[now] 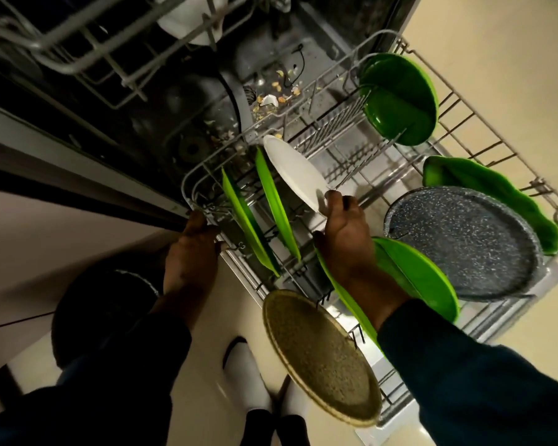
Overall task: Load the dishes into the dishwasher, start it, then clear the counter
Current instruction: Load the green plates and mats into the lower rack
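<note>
Green plates and pans are already standing in the rack while the right hand is pinching a white plate into its slot, left hand gripping the rack's corner; starting and bench-clearing seem still ahead.

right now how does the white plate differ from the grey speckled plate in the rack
The white plate is plain, while the grey speckled plate is flecked all over. The white one is pinched at its rim by the right hand; no hand touches the grey one. The white plate sits near the rack's back left, beside green plates; the grey one is on the right side. Both are round and tilted on edge.
</note>
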{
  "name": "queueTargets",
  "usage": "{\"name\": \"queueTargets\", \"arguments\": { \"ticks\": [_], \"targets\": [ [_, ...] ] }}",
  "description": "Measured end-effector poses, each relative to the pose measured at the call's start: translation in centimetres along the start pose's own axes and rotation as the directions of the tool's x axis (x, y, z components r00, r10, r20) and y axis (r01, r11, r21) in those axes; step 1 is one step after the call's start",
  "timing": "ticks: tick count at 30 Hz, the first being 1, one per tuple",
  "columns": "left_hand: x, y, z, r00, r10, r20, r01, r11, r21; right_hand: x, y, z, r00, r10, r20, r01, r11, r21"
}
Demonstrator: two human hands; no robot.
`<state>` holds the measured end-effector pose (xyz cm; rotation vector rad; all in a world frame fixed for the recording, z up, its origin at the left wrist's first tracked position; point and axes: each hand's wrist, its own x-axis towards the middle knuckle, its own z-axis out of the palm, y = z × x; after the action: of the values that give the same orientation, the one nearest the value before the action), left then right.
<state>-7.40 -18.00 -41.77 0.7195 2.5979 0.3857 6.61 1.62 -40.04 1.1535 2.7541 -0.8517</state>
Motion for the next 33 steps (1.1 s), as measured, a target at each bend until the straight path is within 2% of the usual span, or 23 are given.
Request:
{"name": "queueTargets", "arguments": {
  "ticks": [4, 7, 9, 13, 18, 21, 23, 28, 33],
  "targets": [
    [-1.0, -0.2, -0.4, 0.996, 0.055, 0.069, -0.058, 0.997, 0.053, -4.1, -1.8, -1.9, 0.993, -0.048, -0.105, 0.053, 0.998, 0.044],
    [-3.7, 0.7, -2.8, 0.991, -0.001, 0.135, -0.004, 0.999, 0.035, -7.3, -4.3, -5.4, 0.994, -0.071, -0.081, 0.075, 0.996, 0.044],
    [-5.9, 1.9, -4.8, 0.992, 0.008, 0.126, -0.008, 1.0, -0.003, -8.4, -5.5, -7.9, 0.987, -0.135, -0.081, 0.136, 0.991, 0.002],
    [-11.7, 5.4, -11.2, 0.991, 0.029, 0.128, -0.026, 0.999, -0.03, -12.5, -8.8, -14.6, 0.979, -0.2, 0.041, 0.203, 0.973, -0.106],
    [-16.4, 11.1, -21.4, 0.999, 0.047, 0.026, -0.041, 0.984, -0.172, -17.0, -13.8, -22.2, 0.962, -0.267, 0.052, 0.272, 0.937, -0.22],
    [-18.6, 13.0, -27.3, 0.985, 0.15, -0.081, -0.162, 0.974, -0.161, -18.9, -16.7, -25.6, 0.94, -0.336, 0.057, 0.34, 0.913, -0.224],
    [-19.8, 13.5, -30.6, 0.973, 0.184, -0.139, -0.203, 0.97, -0.136, -19.7, -18.6, -27.5, 0.916, -0.399, 0.054, 0.4, 0.888, -0.225],
    [-24.3, 13.2, -37.1, 0.966, 0.128, -0.224, -0.167, 0.971, -0.169, -20.7, -23.6, -31.1, 0.814, -0.578, 0.059, 0.577, 0.792, -0.201],
    [-30.1, 11.4, -42.2, 0.941, -0.039, -0.337, -0.025, 0.982, -0.185, -21.2, -29.8, -33.5, 0.635, -0.772, -0.009, 0.769, 0.633, -0.091]
  ]
}}
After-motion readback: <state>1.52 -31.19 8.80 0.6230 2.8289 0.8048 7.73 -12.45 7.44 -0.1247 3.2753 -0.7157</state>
